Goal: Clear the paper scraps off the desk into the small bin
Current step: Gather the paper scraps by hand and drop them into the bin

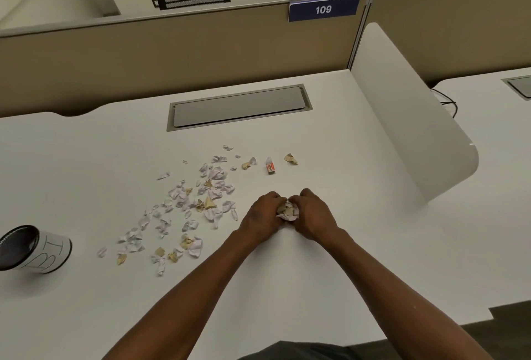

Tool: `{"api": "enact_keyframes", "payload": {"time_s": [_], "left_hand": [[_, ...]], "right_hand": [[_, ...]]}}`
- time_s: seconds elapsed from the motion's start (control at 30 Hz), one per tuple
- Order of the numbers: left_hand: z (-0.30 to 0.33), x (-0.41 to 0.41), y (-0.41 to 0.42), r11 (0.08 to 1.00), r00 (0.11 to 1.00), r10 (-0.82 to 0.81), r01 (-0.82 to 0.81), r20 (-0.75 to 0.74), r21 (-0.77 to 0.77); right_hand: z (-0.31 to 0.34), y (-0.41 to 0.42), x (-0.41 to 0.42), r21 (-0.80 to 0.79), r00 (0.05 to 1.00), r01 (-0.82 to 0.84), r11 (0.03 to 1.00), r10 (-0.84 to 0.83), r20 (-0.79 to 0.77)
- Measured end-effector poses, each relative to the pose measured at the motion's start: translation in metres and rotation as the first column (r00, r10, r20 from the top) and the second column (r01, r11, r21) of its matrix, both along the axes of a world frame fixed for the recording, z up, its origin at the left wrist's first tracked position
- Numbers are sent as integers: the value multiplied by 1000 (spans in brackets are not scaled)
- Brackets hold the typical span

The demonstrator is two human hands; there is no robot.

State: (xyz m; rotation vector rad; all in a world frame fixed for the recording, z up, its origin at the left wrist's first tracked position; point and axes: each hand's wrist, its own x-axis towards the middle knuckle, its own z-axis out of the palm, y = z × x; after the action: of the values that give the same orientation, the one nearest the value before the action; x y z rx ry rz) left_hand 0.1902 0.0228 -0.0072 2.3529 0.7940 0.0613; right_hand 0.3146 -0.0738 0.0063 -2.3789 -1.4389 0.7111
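Note:
Many white and tan paper scraps [189,210] lie scattered across the middle of the white desk [86,164]. My left hand [263,214] and my right hand [311,216] meet at the desk's centre, fingers curled round a small wad of scraps [288,211] pressed between them. A few stray scraps [290,159] lie farther back. The small bin [31,249], white with a black rim and black lettering, stands at the desk's left edge, well left of both hands.
A small white eraser with a red label [270,166] lies among the far scraps. A grey cable-tray lid [238,106] is set into the desk behind them. A white divider panel [408,118] rises on the right. The desk's front edge is at lower right.

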Motion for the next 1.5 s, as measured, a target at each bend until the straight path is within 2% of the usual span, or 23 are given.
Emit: {"api": "enact_keyframes", "payload": {"time_s": [0.17,0.33,0.53,0.8,1.13,1.3,1.5], "left_hand": [[-4,-5,-7,995,991,92,-87,101,-48],[-8,-12,-16,953,943,287,-262,167,-154],[-7,-27,-20,866,892,436,-380,119,-324],[7,-54,-12,724,815,571,-442,101,-530],[42,-128,21,699,696,683,-537,221,-472],[67,-192,48,643,575,762,-622,296,-447],[95,-277,73,573,438,818,-688,374,-446]], "right_hand": [[-9,-3,-2,40,1000,14,999,-15,17],[-11,-4,-9,102,998,56,993,-56,-11],[-12,-7,-19,165,991,88,982,-70,-116],[-1,2,-29,225,962,155,962,-95,-258],[34,63,-88,353,963,-38,935,129,-237],[56,111,-148,433,940,-122,893,244,-238],[83,165,-228,454,886,-239,858,384,-260]]}}
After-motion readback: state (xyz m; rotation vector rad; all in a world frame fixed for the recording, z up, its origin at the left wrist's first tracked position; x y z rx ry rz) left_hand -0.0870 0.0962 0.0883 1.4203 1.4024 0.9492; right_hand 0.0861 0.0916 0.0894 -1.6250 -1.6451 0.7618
